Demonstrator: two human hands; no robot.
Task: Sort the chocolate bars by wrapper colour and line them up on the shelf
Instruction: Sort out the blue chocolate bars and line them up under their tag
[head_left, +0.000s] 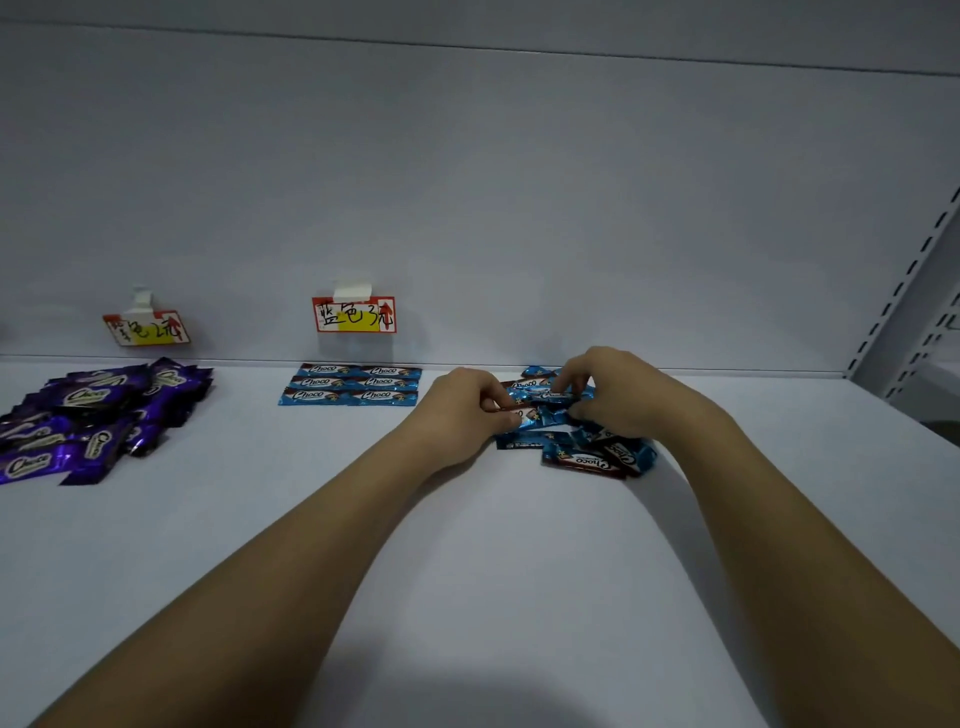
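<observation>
Head view, white shelf (467, 545) with pale back panel (519, 182).

Item 1: neat block of blue-wrapped bars (353, 384), against the back edge, directly under the middle price tag (354, 315). Six bars visible, in three rows of two, long axes running left to right, "Choco" lettering upright and reading left to right. Rows touch one another.

Item 2: loose heap of blue-wrapped bars (582, 441), right of the neat block and apart from it. Bars overlap at mixed angles; those at the near right edge lie with lettering upside down to the viewer, long axes roughly left to right, slightly tilted. Exact count cannot be told.

Item 3: loose heap of purple-wrapped bars (93, 421), far left, below the left price tag (148, 328). Bars overlap, pointing in several directions.

Left hand (467, 410): on the left side of the blue heap, fingers curled, thumb and fingertips pinching one end of a blue bar that lies left to right.

Right hand (608, 389): over the top of the same heap, fingers bent downward, tips gripping a blue bar in the heap; whether this is the same bar the left hand holds cannot be told.

Fixture: slotted upright (904, 306) at the shelf's right end.
</observation>
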